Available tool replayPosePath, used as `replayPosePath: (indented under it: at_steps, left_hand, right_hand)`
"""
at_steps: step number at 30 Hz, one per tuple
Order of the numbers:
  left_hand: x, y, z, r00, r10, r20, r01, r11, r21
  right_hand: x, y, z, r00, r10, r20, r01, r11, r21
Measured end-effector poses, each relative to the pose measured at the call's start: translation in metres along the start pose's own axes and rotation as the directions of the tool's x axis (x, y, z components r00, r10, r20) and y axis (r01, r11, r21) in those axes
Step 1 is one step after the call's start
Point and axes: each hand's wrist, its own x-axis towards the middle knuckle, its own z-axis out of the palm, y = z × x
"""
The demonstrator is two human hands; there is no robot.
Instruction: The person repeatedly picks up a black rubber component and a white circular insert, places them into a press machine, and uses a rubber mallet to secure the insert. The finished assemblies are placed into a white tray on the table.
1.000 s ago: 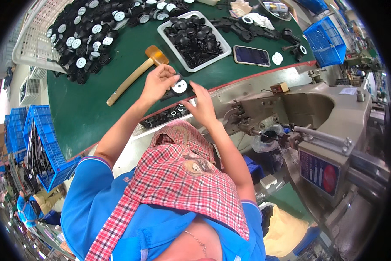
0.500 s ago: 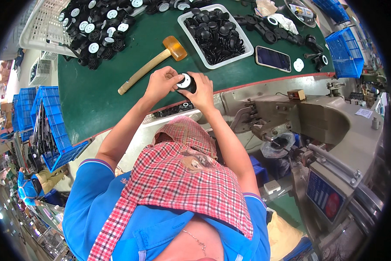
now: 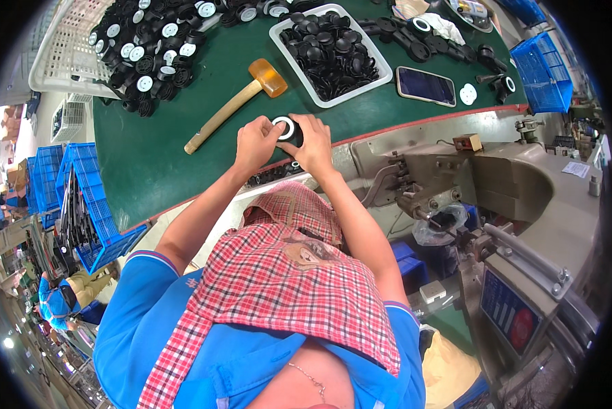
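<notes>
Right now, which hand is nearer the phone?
Right. The right hand is left of and below the phone in the picture; the left hand is farther left.

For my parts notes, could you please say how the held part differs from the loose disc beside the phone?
The held part shows a white ring around a dark centre; the loose disc is mostly white. The held part has a thick black body; the loose disc looks thin. The held part is between the left hand and right hand; the loose disc lies on the table. Both look round.
</notes>
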Motion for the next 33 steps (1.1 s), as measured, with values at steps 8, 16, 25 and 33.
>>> replayPosePath:
  at_steps: [8, 16, 25, 33]
  left_hand:
    - [0.038, 0.02, -0.03, 0.913, -0.091, 0.397, -0.07, 0.925, 0.373]
    - [0.068, -0.051, -0.04, 0.878, 0.468, -0.103, -0.344, 0.765, 0.544]
    - [-0.049, 0.034, -0.098, 0.957, 0.289, 0.001, -0.286, 0.949, -0.136]
    - [-0.064, 0.053, -0.084, 0.985, 0.169, -0.013, -0.17, 0.978, -0.119]
  right_hand:
    - [0.004, 0.002, -0.003, 1.0, -0.005, 0.022, 0.004, 1.0, 0.02]
    - [0.004, -0.003, -0.006, 0.998, -0.006, 0.067, 0.004, 1.0, 0.024]
    - [0.004, -0.001, -0.003, 1.0, -0.005, 0.012, 0.005, 0.998, -0.061]
    - [0.003, 0.0, 0.001, 1.0, -0.017, 0.006, 0.018, 0.998, -0.055]
